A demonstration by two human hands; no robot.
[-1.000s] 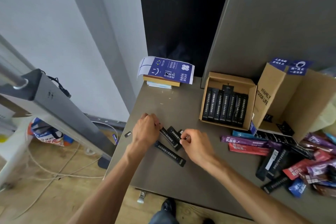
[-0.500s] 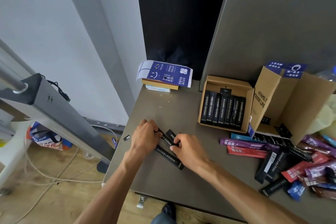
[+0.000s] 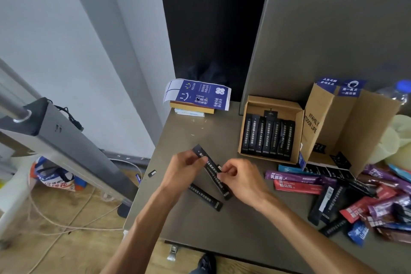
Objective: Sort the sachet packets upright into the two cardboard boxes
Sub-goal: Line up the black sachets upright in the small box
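Note:
My left hand and my right hand together pinch a small stack of black sachets just above the grey table. One more black sachet lies flat below them. A low cardboard box at the back holds a row of black sachets standing on end. To its right a taller cardboard box lies open on its side with a few black packets inside. A mixed pile of purple, red, blue and black sachets covers the table's right side.
A blue printed sheet on a stack of books sits at the table's back left. A plastic bottle and a pale green bag are at the far right. Left of the table edge are a slanted metal beam and floor cables.
Both hands have gathered the black sachets from the table and lifted them slightly; one sachet stays flat on the table. The view has tilted a little upward.

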